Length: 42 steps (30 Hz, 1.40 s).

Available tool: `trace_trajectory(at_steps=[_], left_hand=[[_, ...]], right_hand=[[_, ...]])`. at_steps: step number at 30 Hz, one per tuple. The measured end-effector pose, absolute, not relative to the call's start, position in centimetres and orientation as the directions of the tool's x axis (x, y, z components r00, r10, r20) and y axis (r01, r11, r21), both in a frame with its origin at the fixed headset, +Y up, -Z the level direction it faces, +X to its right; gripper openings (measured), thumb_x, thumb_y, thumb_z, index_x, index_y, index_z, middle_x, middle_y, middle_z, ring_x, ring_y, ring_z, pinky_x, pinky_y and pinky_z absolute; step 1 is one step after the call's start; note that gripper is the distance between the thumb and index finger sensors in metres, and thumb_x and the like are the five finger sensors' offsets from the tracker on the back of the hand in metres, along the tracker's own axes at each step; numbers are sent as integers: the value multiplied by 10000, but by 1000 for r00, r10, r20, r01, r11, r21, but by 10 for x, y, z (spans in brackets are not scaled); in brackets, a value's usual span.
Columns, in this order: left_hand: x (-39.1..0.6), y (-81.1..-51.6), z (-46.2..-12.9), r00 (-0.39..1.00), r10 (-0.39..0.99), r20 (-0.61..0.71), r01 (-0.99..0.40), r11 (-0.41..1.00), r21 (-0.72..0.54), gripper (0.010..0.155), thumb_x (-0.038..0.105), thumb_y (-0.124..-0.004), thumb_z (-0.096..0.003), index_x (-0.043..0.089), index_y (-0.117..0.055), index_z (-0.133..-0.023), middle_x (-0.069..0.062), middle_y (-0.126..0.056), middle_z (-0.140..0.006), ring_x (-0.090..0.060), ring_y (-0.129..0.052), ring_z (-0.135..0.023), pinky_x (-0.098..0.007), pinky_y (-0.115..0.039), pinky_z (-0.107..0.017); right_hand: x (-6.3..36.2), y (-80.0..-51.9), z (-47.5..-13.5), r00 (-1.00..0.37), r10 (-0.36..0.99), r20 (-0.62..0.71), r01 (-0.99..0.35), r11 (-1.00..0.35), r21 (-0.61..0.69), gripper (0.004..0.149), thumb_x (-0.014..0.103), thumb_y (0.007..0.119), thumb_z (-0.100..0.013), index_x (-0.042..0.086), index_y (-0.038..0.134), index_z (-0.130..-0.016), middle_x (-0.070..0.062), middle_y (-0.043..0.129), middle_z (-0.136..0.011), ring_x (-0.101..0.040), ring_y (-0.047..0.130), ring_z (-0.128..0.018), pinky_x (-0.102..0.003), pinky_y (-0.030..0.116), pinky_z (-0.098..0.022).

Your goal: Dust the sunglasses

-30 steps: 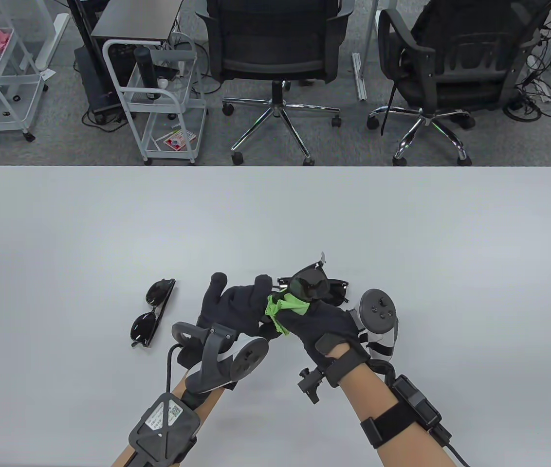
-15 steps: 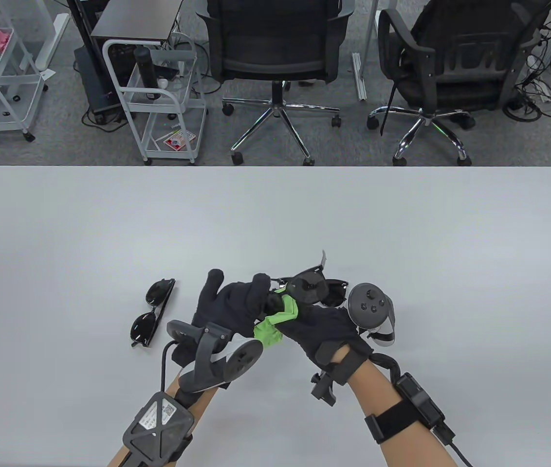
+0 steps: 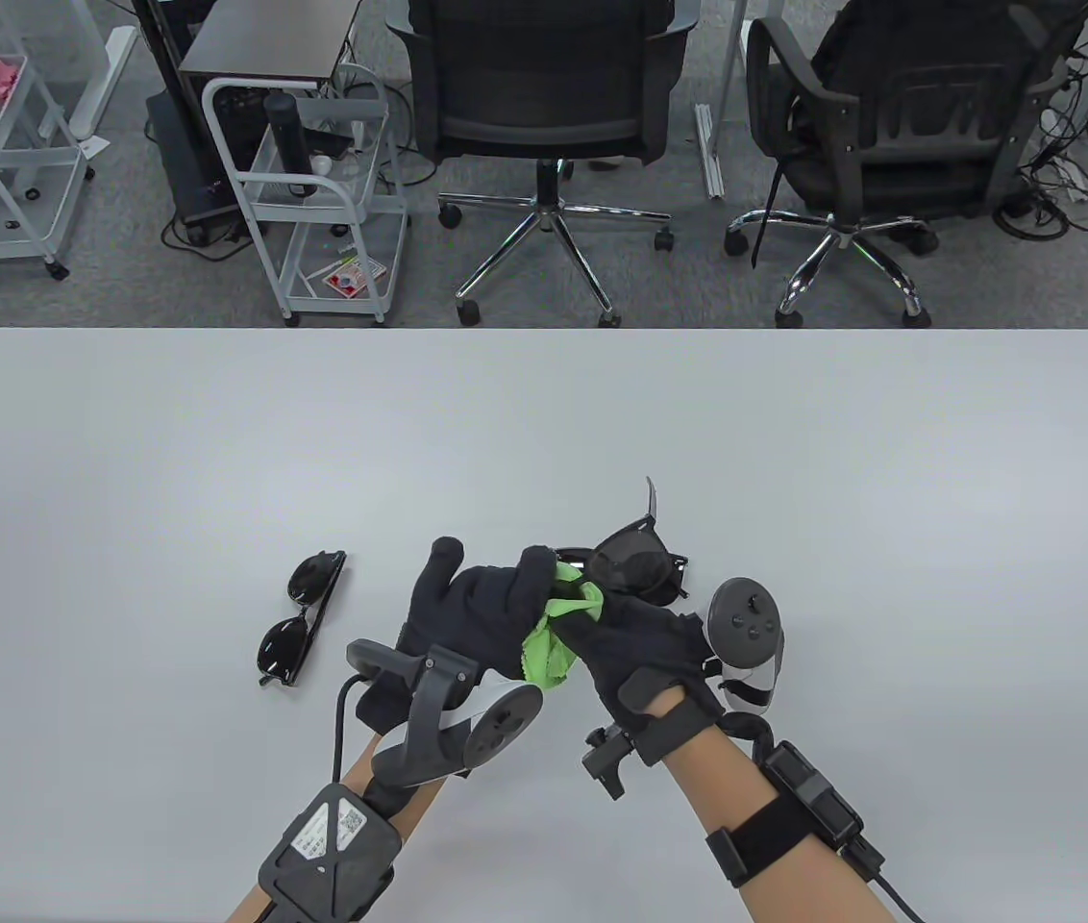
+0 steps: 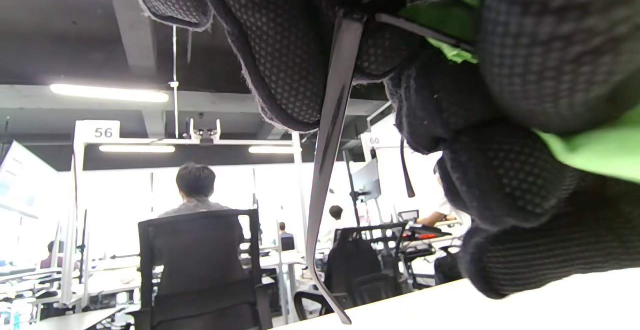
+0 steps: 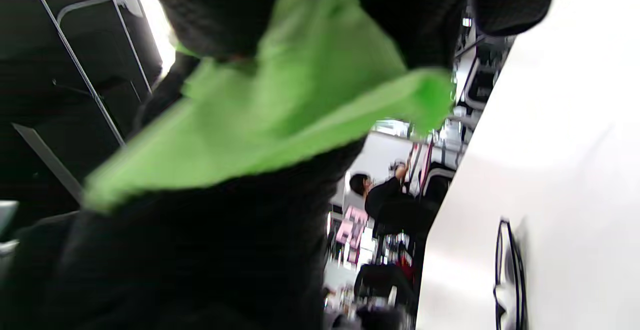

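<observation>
In the table view we see the sunglasses held up between both hands over the near middle of the table. Their front tilts up and to the far right, one lens facing us, and one arm sticks up toward the far side. Our left hand curls around the left end of the frame. Our right hand presses a green cloth against the frame beside the left fingers. A second pair of sunglasses lies folded on the table well to the left, long axis running near to far. Two office chairs and a white cart stand beyond the far edge.

In the left wrist view the gloved fingers close on the frame's hinge; an arm of the glasses hangs down to the tabletop, and the cloth shows at the right.

In the right wrist view, which is blurred, our fingers pinch the cloth. The second pair lies on the table at the lower right.
</observation>
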<state>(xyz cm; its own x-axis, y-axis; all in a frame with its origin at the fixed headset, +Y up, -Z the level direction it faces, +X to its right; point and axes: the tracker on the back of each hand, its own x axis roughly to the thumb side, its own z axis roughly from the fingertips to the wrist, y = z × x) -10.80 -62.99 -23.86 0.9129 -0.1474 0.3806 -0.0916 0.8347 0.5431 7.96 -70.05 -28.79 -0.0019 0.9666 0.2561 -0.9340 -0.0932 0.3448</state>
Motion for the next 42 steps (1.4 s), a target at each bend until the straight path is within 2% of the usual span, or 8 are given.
trace_trajectory(at_steps=[3, 9, 18, 25, 31, 37, 40, 42], left_hand=[[-109, -632, -239, 908, -191, 374, -56, 827, 559, 948, 714, -913, -184, 306, -667, -1004, 207, -926, -750, -73, -1063, -685, -493, -654, -747], [-102, -632, -237, 901, -228, 369, -34, 811, 584, 980, 772, -853, -169, 300, -661, -1007, 206, -927, -758, -66, -1054, -700, -487, -649, -753], [-106, -633, -237, 893, -245, 377, -19, 817, 576, 946, 699, -918, -220, 307, -608, -1024, 193, -876, -844, -85, -1027, -749, -500, -632, -762], [-98, -633, -233, 887, -211, 410, -69, 818, 571, 1000, 716, -886, -225, 292, -526, -1056, 148, -781, -959, -119, -948, -871, -509, -604, -771], [-102, -633, -237, 895, -121, 429, -134, 845, 518, 988, 721, -886, -231, 292, -540, -1052, 161, -803, -942, -73, -1021, -757, -484, -646, -762], [-106, -636, -239, 895, -166, 415, -88, 845, 528, 975, 708, -913, -225, 299, -569, -1040, 159, -831, -921, -39, -1068, -645, -463, -678, -750], [-102, -636, -236, 887, -210, 411, -63, 827, 559, 994, 713, -908, -218, 297, -545, -1045, 154, -807, -937, -49, -1066, -640, -466, -671, -752], [-96, -636, -234, 881, -225, 416, -60, 819, 571, 1021, 737, -889, -202, 284, -541, -1048, 142, -804, -940, -17, -1061, -596, -459, -678, -748]], right_hand=[[78, -703, -288, -26, 971, 238, -922, -115, 369, 501, 306, 865, -432, 69, 813, -871, -110, 947, -832, -353, 992, -709, -644, 690, -576], [84, -703, -285, -66, 962, 266, -975, -119, 187, 449, 455, 870, -419, 124, 932, -716, -36, 1053, -629, -260, 1077, -510, -590, 751, -557], [80, -714, -293, 120, 983, 141, -897, 47, 440, 471, 334, 850, -439, 134, 826, -865, -64, 947, -874, -373, 948, -782, -658, 666, -589], [84, -705, -287, -11, 970, 242, -969, -70, 237, 429, 447, 930, -386, 171, 924, -714, -4, 1047, -652, -258, 1054, -573, -588, 738, -571], [82, -705, -287, 48, 969, 242, -958, -24, 287, 444, 474, 815, -446, 143, 924, -721, -17, 1041, -650, -275, 1040, -578, -603, 723, -580], [79, -712, -293, 133, 984, 118, -871, 60, 488, 469, 327, 820, -458, 109, 823, -873, -81, 940, -857, -379, 931, -780, -660, 653, -589], [79, -709, -291, 53, 986, 158, -916, -15, 400, 450, 321, 879, -425, 128, 862, -831, -61, 981, -804, -348, 981, -724, -637, 687, -580], [82, -706, -289, -36, 978, 206, -951, -97, 294, 434, 436, 901, -415, 153, 921, -743, -17, 1045, -682, -278, 1053, -609, -598, 731, -567]])
